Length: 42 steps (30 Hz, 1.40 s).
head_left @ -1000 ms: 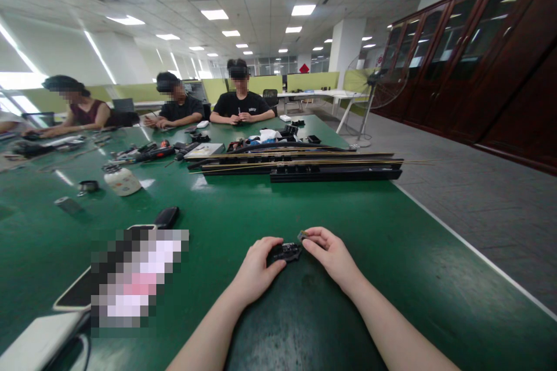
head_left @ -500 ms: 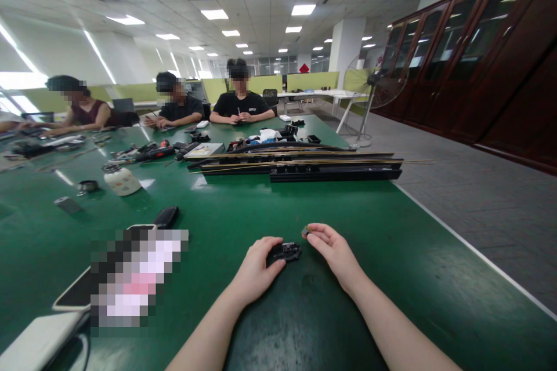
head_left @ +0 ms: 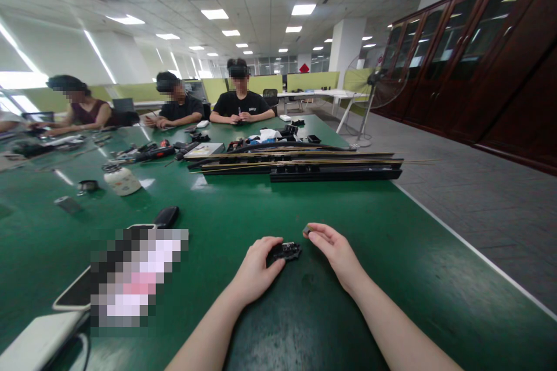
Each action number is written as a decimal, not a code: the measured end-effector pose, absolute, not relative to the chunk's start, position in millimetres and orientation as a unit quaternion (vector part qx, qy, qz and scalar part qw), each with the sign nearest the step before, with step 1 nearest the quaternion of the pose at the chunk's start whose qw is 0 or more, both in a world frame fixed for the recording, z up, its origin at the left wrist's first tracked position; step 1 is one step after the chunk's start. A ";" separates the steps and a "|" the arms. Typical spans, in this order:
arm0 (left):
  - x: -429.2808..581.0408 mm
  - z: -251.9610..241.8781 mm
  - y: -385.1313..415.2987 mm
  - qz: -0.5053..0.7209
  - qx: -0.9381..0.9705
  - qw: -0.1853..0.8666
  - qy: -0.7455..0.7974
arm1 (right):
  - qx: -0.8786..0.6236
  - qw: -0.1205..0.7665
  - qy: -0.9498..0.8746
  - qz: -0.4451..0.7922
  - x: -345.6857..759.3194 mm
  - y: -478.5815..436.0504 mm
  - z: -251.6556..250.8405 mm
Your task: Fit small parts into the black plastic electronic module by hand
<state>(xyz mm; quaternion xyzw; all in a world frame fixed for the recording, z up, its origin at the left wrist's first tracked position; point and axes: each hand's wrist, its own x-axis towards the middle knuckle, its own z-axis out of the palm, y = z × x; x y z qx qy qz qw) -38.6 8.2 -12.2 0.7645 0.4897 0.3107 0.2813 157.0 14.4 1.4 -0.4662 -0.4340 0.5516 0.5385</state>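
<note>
A small black part with an uneven edge and fine detail [head_left: 289, 251] sits in my left hand [head_left: 261, 266], gripped between thumb and fingers just over the green table [head_left: 278, 208]. Its left end is hidden by my fingers. To the right, my right hand [head_left: 333, 252] pinches a tiny grey piece [head_left: 307, 231] between thumb and fingertips. The grey piece is slightly above and right of the black part, and the two are apart. What exactly either piece is, I cannot make out.
Long black rails [head_left: 335, 173] with thin brass-coloured rods lie across the table ahead. On the left are a dark tablet-like device [head_left: 78, 287], a cream jar [head_left: 122, 179] and a grey cylinder [head_left: 67, 204]. Several people sit beyond, among tools and parts. A fan [head_left: 372, 78] stands behind.
Almost nothing differs. The tiny grey piece in my right hand has turned slightly, while my left hand and the black part stay in place.
</note>
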 end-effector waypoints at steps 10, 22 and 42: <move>-38.5 -11.8 8.2 0.313 0.764 0.281 0.490 | -0.476 0.541 -0.418 0.553 157.0 12.3 4.8; -39.0 -15.3 8.9 0.314 0.765 0.276 0.489 | -0.476 0.547 -0.411 0.553 157.3 11.6 6.4; -39.3 -13.6 8.3 0.314 0.754 0.292 0.498 | -0.487 0.548 -0.418 0.537 157.4 11.5 7.6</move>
